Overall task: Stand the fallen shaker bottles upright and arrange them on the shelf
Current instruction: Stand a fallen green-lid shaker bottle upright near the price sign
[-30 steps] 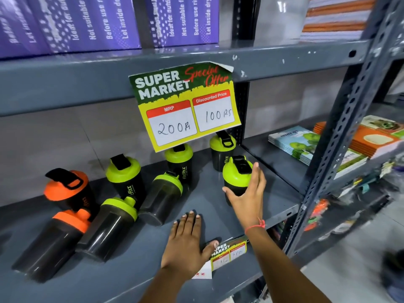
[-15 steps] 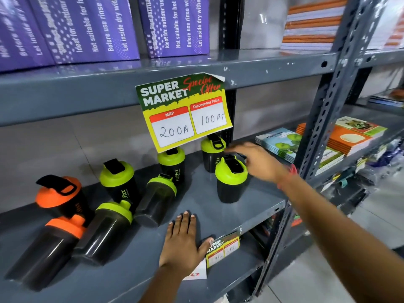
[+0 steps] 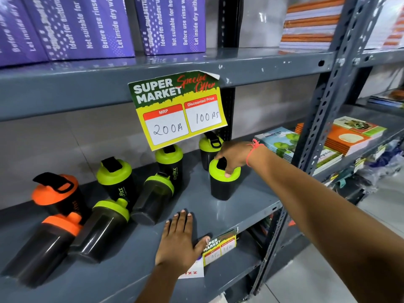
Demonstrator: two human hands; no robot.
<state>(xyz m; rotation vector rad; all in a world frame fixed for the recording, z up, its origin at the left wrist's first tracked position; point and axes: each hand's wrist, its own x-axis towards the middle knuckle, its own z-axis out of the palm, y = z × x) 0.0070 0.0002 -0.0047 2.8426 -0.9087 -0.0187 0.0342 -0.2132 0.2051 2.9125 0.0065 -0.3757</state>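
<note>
Right hand: the right hand [image 3: 232, 157] is laid from above on the lime-green lid of an upright black shaker bottle [image 3: 223, 182]; the fingers are curled over the lid's black flip cap and the thumb tip is pressed on the lid's front edge, so the lid is gripped. A thin red thread bracelet [image 3: 251, 153] is worn at the wrist.

Left hand: the left hand [image 3: 180, 243] is spread flat, palm down, on the grey metal shelf [image 3: 229, 217] near its front edge; nothing is held.

Gripped bottle: it is stood near the right end of the shelf, just in front of another upright green-lidded bottle [image 3: 209, 149].

Other upright bottles: a green-lidded bottle [image 3: 171, 165] is partly hidden behind the sign; another green-lidded bottle [image 3: 117, 181] is set further left; an orange-lidded bottle [image 3: 58, 194] is placed at the far left.

Fallen bottles: three are seen lying on their sides, lids pointed toward the back: a green-lidded one [image 3: 153, 199] in the middle, a green-lidded one [image 3: 100, 229] to its left, and an orange-lidded one [image 3: 43, 246] beside that, touching it.

Signs: a yellow and green price card [image 3: 177, 110] is hung from the shelf above; a small matching price tag [image 3: 219, 247] is fixed to the front lip beside the left thumb.
</note>
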